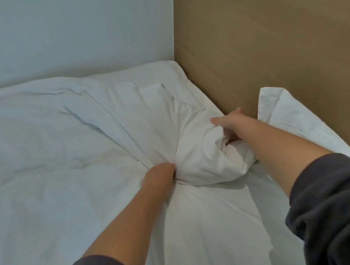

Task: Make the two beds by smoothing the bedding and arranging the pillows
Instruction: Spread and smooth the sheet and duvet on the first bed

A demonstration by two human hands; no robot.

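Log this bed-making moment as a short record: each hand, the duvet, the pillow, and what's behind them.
left hand: grips a bunched fold of the duvet
right hand: grips the duvet's bunched corner, fingers partly hidden
duvet state: white, wrinkled, gathered between the hands
pillow: white, at right, beside the brown panel
wall: white, upper left

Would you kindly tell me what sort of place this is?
Likely a bedroom, possibly a hotel room: a rumpled white duvet, a white pillow at the right, and a tan panel meeting a pale wall.
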